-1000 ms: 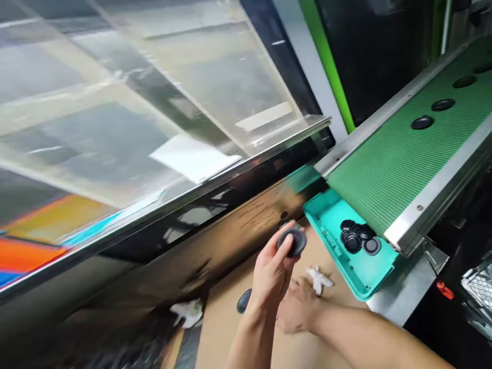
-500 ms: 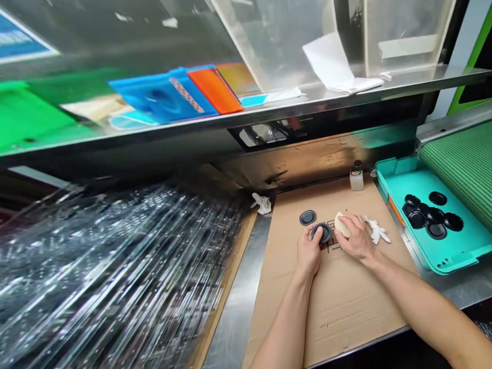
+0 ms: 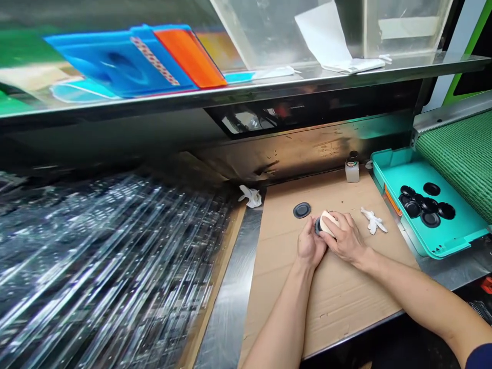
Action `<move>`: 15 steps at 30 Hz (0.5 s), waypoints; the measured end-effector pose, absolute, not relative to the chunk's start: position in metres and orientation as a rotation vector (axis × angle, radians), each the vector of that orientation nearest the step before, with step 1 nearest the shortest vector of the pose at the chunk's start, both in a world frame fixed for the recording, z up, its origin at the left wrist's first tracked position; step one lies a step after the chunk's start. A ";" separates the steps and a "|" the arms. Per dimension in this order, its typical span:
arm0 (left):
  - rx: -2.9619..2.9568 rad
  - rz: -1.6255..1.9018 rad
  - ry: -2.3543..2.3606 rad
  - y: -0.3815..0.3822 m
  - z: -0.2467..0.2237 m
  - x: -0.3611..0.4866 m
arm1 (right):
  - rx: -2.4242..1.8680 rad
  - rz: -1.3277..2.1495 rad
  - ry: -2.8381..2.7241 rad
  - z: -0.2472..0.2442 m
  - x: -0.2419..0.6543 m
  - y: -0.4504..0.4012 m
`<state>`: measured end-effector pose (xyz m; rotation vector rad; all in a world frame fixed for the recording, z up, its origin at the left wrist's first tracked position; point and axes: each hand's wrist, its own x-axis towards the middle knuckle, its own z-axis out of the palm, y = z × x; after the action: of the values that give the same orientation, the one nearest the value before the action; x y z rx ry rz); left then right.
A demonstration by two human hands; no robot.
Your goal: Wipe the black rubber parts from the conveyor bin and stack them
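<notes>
Tray (image 3: 402,166), black discs (image 3: 429,205) inside, bottle (image 3: 352,172) nearby

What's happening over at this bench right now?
A person is working bare-handed over a sheet of cardboard. Their left grip holds a black disc, and their right grip holds a cream pad that appears to be against it. A second disc lies flat on the cardboard nearby. More black discs sit in the teal tray beside the green conveyor belt.
</notes>
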<state>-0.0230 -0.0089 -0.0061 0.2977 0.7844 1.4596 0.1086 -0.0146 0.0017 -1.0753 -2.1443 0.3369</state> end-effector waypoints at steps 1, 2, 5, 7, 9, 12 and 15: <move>0.264 1.459 0.769 -0.008 -0.006 -0.023 | -1.107 0.311 -2.157 0.003 0.106 -0.018; 0.233 1.454 0.754 -0.008 -0.005 -0.022 | -1.128 0.284 -2.175 0.004 0.104 -0.022; 0.184 1.385 0.684 -0.010 -0.004 -0.023 | -1.169 0.198 -2.228 0.004 0.095 -0.028; 0.194 1.337 0.618 -0.011 -0.003 -0.024 | -1.188 0.163 -2.243 0.004 0.091 -0.024; 0.215 1.335 0.572 -0.011 -0.002 -0.023 | -1.207 0.171 -2.238 0.004 0.091 -0.014; 0.225 1.396 0.578 -0.008 -0.005 -0.021 | -1.268 0.221 -2.164 0.003 0.093 0.000; 0.235 1.356 0.617 -0.004 -0.013 -0.019 | -1.221 0.255 -2.157 -0.003 0.096 0.002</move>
<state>-0.0187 -0.0044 -0.0130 0.2354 0.6169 1.3560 0.0965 0.0017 -0.0028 -1.2209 -2.1572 0.2554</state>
